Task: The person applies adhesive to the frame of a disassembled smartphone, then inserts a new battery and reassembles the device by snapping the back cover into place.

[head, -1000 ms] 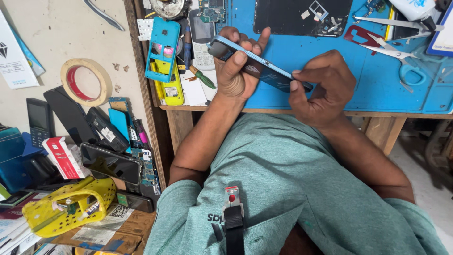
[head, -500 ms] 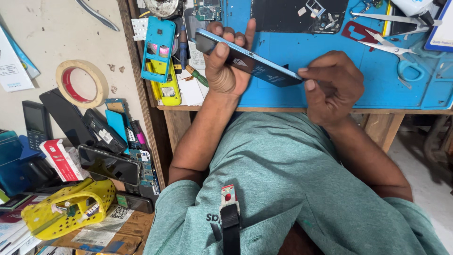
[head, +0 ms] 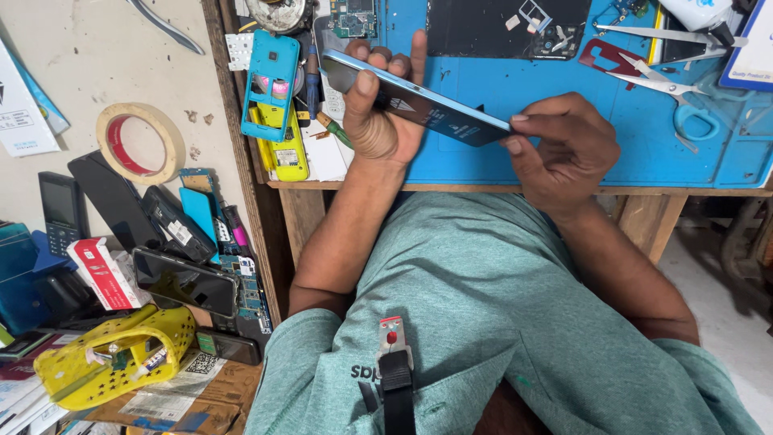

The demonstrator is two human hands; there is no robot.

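Observation:
My left hand point(head: 381, 113) grips the upper end of a dark smartphone point(head: 419, 103) with a light blue frame, held edge-on above the blue work mat point(head: 564, 129). My right hand point(head: 560, 149) pinches the phone's lower right end between thumb and fingers. Whether a small tool sits in that hand is hidden. Both forearms rise from my lap in a teal shirt.
Scissors point(head: 676, 101), tweezers point(head: 668, 34) and a dark phone panel point(head: 503, 24) lie on the mat. A cyan phone shell point(head: 270, 80) and a yellow phone point(head: 286, 145) rest at the bench's left edge. A tape roll point(head: 137, 141), several old phones and a yellow basket point(head: 113, 354) crowd the left.
Both hands have lifted the phone up and to the left over the mat, and its left end now tilts higher. The view has shifted slightly.

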